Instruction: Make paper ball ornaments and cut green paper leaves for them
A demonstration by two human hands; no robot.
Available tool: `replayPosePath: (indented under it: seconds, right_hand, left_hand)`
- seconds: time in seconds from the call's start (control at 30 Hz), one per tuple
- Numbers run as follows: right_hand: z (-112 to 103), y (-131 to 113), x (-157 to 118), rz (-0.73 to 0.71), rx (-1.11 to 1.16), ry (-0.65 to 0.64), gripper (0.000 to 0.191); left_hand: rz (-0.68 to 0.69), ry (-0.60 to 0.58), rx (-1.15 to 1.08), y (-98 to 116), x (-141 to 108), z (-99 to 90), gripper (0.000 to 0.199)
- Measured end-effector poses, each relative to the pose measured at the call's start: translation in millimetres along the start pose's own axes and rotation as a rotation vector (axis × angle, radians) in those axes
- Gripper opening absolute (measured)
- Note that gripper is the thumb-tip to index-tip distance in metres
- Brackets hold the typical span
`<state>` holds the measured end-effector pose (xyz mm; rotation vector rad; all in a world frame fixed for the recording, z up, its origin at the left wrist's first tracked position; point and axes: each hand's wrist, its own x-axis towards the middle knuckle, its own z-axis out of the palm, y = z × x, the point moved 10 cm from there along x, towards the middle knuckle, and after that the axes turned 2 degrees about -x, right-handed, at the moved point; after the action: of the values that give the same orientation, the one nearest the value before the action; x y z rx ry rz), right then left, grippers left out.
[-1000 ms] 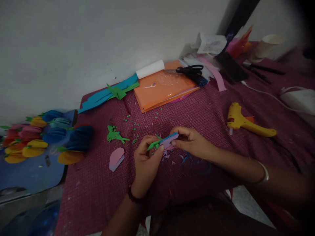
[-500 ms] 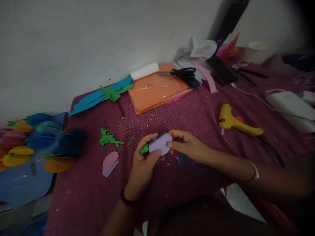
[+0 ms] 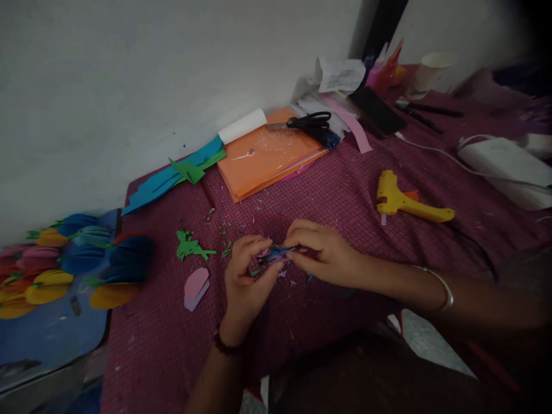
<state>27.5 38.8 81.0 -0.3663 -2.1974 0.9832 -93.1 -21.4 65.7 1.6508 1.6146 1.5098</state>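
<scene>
Between my hands is a small paper piece (image 3: pixel 276 255) with blue and purple layers, seen nearly edge-on and slightly blurred. My left hand (image 3: pixel 246 279) pinches its left end between thumb and fingers. On its right end, the fingertips and thumb of my right hand (image 3: pixel 321 253) are closed. Pink and lilac paper shapes (image 3: pixel 196 288) lie stacked on the cloth left of my left hand. Above them rests a heap of green paper scraps (image 3: pixel 190 246). Small cuttings are scattered around and under the hands.
A yellow glue gun (image 3: pixel 403 201) lies to the right. Behind are an orange folder (image 3: pixel 267 158), black-handled scissors (image 3: pixel 313 120), blue paper strips (image 3: pixel 172 177), a phone (image 3: pixel 376 111) and a paper cup (image 3: pixel 431 72). Colourful paper ornaments (image 3: pixel 49 286) sit at the left, on a blue surface.
The paper piece has turned from showing its flat lilac face to nearly edge-on. Both hands still hold it, and their fingers have shifted. The camera view has moved slightly.
</scene>
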Motion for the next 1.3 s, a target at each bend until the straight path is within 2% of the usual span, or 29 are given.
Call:
replayPosePath:
  seconds: [0.1,0.17,0.27,0.37,0.5,0.63,0.93,1.03,1.17,1.23,1.3]
  right_hand:
    - [4.4,4.9,-1.2,0.047,0.011,-0.017,0.009]
    - [6.2,10.5,-1.6,0.111,0.043,-0.018,0.006]
    - [11.7,23.0,-3.1,0.263,0.156,-0.038,0.006]
    - [19.0,32.0,-5.4,0.39,0.312,-0.053,0.008]
    - [25.5,37.2,-7.9,0.466,0.439,-0.05,0.013]
    - [29.0,43.3,-11.1,0.526,0.467,-0.043,0.014]
    - [42.3,50.9,-16.7,0.651,0.726,-0.105,0.022]
    - [42.2,50.6,-15.8,0.644,0.755,-0.109,0.029]
    - [49.4,48.7,-16.0,0.642,0.71,-0.181,0.035]
    - [54.5,52.3,-19.8,0.692,0.715,-0.197,0.032]
    - [59.9,58.6,-26.2,0.772,0.768,-0.195,0.029]
  left_hand:
    - [0.086,0.013,-0.004,10.1,-1.1,0.4,0.018]
    - [0.069,0.026,-0.015,8.6,-2.3,0.6,0.013]
    - [-0.044,0.049,-0.051,-3.3,-4.6,1.5,0.004]
    - [-0.206,0.077,-0.186,-20.9,-8.7,5.5,0.009]
    - [-0.402,0.096,-0.473,-41.1,-16.1,18.1,0.011]
    - [-0.519,0.096,-0.64,-51.6,-22.2,27.4,0.012]
    - [-0.709,0.046,-0.797,-52.3,-27.1,41.0,0.017]
    - [-0.751,0.095,-0.831,-54.5,-27.2,41.8,0.021]
    - [-0.766,0.238,-0.821,-64.2,-28.9,34.5,0.02]
    - [-0.781,0.277,-0.816,-68.2,-30.5,33.2,0.02]
    - [-0.809,0.264,-0.818,-70.5,-31.8,35.6,0.02]
